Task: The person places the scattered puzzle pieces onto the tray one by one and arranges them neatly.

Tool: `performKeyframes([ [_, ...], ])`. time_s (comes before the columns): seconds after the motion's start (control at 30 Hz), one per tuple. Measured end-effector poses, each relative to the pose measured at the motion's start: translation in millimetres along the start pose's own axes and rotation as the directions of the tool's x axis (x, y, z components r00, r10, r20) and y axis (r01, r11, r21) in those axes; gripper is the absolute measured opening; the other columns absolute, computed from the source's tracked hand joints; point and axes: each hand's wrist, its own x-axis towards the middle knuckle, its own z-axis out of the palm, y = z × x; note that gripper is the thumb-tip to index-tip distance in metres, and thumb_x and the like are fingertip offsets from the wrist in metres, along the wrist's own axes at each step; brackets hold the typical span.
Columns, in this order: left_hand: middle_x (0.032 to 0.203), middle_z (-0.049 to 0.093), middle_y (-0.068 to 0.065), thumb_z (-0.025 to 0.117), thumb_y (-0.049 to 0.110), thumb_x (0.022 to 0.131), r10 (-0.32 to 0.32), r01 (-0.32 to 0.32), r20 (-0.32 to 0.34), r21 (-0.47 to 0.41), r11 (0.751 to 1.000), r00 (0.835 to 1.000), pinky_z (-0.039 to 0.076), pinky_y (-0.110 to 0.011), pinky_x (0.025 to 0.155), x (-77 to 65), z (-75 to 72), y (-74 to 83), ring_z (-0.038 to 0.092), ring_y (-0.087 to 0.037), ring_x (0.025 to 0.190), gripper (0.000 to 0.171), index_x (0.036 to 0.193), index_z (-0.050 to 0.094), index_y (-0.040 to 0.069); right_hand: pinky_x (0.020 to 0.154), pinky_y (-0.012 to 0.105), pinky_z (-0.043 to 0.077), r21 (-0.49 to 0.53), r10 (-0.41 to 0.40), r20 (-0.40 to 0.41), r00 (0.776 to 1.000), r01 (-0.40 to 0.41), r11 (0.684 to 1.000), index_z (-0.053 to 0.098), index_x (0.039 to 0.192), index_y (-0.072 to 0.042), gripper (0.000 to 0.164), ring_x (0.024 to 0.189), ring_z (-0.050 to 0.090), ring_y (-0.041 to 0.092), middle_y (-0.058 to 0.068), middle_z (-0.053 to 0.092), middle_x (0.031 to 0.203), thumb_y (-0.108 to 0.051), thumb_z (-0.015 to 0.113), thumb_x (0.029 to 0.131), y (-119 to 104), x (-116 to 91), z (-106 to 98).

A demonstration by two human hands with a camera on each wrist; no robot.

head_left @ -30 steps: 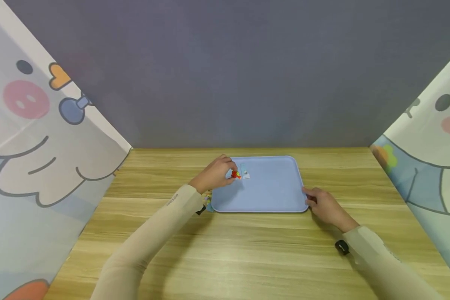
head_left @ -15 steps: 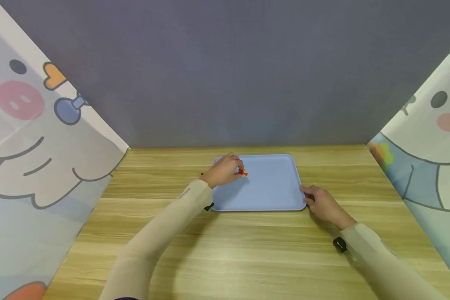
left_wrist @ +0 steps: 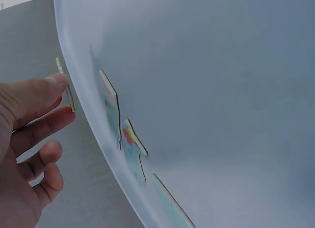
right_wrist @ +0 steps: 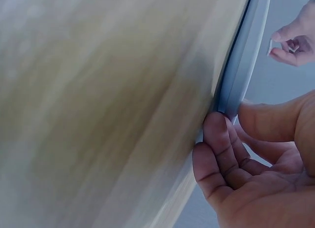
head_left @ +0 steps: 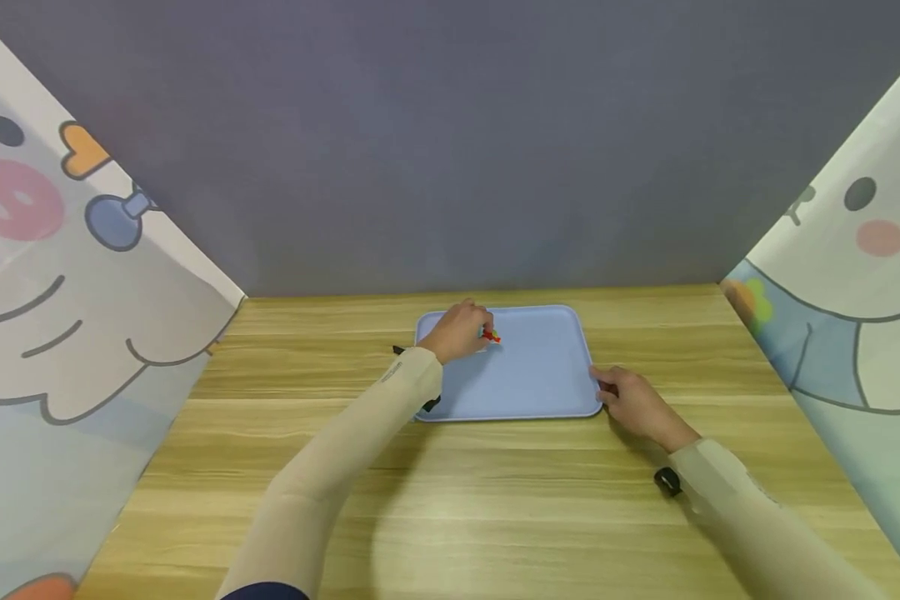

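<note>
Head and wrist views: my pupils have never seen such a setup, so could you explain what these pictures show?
There is no machine: a person works with two bare hands. The head view comes from a camera worn on the head, looking forward and down; the other two come from cameras on the wrists. A blue tray lies on the wooden table. The left hand pinches a thin piece with red on it, and the left wrist view shows more flat pieces in the tray. The right hand grips the tray's edge.

Cartoon panels (head_left: 97, 292) and a grey backdrop (head_left: 465, 150) make this table (head_left: 525, 500) booth-like.
</note>
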Motion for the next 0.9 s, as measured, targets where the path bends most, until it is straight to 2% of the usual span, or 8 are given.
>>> performKeyframes([
  [0.2,0.087,0.065,0.007,0.074,0.020,0.083,-0.029,0.026,0.052,0.064,0.998,0.998,0.040,-0.027,0.077,11.3,5.3,-0.8,0.048,-0.014,0.084,0.005,0.086,0.071,0.017,0.063,0.033,0.042,0.003,0.002,0.010,1.000,-0.002,1.000,0.050,0.126,0.014,0.040,0.071,0.048,0.019,0.009,0.057,0.083,0.006,0.059,0.088,-3.3,3.8,3.1],
  [0.4,0.086,0.064,0.006,0.072,0.020,0.084,-0.083,0.074,0.089,0.101,0.992,0.993,0.041,-0.028,0.076,15.8,8.1,-0.9,0.047,-0.015,0.084,0.004,0.085,0.071,0.016,0.062,0.033,0.043,0.019,-0.001,0.010,1.000,0.001,1.000,0.049,0.127,0.013,0.040,0.072,0.049,0.019,0.014,0.059,0.092,0.005,0.058,0.089,-5.8,6.7,5.2],
  [0.5,0.087,0.065,0.005,0.071,0.020,0.086,-0.095,0.084,0.110,0.102,0.991,0.989,0.041,-0.028,0.076,15.3,7.7,-0.4,0.047,-0.015,0.085,0.004,0.086,0.072,0.016,0.062,0.033,0.042,0.026,0.001,0.014,1.000,-0.001,1.000,0.049,0.127,0.014,0.040,0.071,0.049,0.019,0.013,0.059,0.091,0.006,0.058,0.089,-6.1,7.0,5.3],
  [0.8,0.101,0.064,0.002,0.072,0.020,0.085,-0.059,0.059,0.095,-0.006,0.998,0.994,0.040,-0.029,0.085,8.3,-0.4,-3.6,0.048,-0.017,0.095,0.013,0.097,0.074,0.015,0.066,0.035,0.044,0.025,0.023,0.016,1.000,-0.023,0.999,0.048,0.128,0.013,0.040,0.076,0.051,0.022,0.017,0.059,0.097,0.005,0.057,0.090,-2.3,2.9,1.5],
  [0.9,0.105,0.064,0.001,0.073,0.019,0.085,-0.012,0.015,0.093,-0.026,1.000,0.996,0.034,-0.032,0.099,1.3,-5.4,-5.4,0.052,-0.018,0.101,0.020,0.103,0.072,0.012,0.065,0.035,0.045,0.018,0.027,0.013,1.000,-0.027,0.999,0.049,0.128,0.013,0.040,0.076,0.052,0.022,0.019,0.059,0.098,0.005,0.057,0.090,0.5,0.0,-0.8],
])
